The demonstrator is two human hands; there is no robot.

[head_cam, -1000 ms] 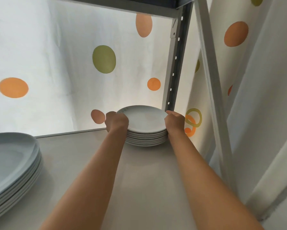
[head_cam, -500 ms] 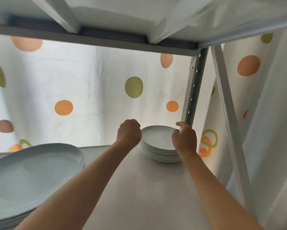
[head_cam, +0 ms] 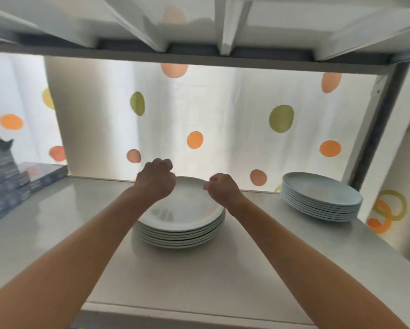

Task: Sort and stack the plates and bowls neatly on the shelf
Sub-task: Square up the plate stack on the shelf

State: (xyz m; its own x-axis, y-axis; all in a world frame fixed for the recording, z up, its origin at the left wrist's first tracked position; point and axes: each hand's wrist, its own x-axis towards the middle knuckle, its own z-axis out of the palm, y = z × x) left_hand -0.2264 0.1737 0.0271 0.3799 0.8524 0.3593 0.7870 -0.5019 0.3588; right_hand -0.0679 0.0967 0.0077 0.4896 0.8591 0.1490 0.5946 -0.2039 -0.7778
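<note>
I'd square the centre plate stack gently; left hand and right hand, fingers curled, seemingly gripping its far rim

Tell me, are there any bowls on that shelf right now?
No, the shelf holds only two plate stacks, the middle stack and the right stack, plus books.

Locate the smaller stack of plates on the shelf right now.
In the head view the smaller plate stack sits at the shelf's far right, near the dark upright post.
</note>
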